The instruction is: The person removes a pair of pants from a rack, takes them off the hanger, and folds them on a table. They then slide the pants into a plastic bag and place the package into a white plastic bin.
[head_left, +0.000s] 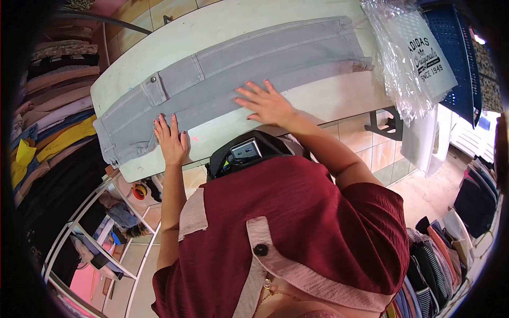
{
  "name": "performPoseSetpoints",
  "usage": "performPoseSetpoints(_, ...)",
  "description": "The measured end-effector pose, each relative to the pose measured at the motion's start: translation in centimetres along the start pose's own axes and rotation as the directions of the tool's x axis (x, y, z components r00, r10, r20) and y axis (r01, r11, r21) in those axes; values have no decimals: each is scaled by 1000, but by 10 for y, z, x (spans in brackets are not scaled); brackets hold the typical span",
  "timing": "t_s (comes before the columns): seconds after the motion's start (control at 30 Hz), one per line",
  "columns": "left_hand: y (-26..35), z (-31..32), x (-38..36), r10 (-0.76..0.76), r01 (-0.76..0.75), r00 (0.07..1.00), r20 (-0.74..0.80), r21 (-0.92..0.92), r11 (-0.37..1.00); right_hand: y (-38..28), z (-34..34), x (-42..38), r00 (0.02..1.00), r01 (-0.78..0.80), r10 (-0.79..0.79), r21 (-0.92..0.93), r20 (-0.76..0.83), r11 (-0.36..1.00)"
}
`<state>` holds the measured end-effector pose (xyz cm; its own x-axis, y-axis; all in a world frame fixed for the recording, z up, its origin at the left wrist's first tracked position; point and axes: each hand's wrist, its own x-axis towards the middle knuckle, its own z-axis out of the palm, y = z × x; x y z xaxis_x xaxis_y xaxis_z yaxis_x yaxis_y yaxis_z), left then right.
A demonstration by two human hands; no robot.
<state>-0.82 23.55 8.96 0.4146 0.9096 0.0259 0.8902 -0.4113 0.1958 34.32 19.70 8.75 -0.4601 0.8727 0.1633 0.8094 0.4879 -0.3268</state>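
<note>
Grey trousers (222,69) lie folded lengthwise across the white table (207,140), with a buttoned pocket flap (154,89) towards the left. My left hand (171,139) rests on their near edge at the left, its fingers apart on the cloth and its palm at the table. Further right, my right hand (268,104) lies flat with spread fingers, the fingertips on the trousers' near edge and the palm over the bare tabletop. Neither hand grips anything.
Clear plastic bags (395,69) and a printed white bag (424,61) hang at the table's right end beside a blue perforated basket (450,58). Stacked clothes (58,106) fill the left side. A white metal rack (135,254) stands lower left; more garments (437,254) are lower right.
</note>
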Motion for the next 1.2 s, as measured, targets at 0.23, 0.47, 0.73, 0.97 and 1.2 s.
performPoseSetpoints(0.23,3,-2,2,14,-14,1000,-18,-16,1000,147,-80,-91,678,-713,679,-479,-283,512)
performPoseSetpoints(0.47,4,0,2,17,-18,999,-29,-20,1000,167,-56,-145,-56,-594,729,609,-683,525)
performPoseSetpoints(0.73,-2,-2,1,54,-55,998,-8,-12,998,246,-61,-160,229,-378,853,764,-469,522)
performPoseSetpoints(0.97,-8,-7,-1,16,-17,998,59,23,1000,240,-92,-125,250,-964,882,-19,-399,265)
performPoseSetpoints(1.2,12,-8,4,-47,46,999,18,75,996,171,-95,-87,457,-866,584,-186,-671,463)
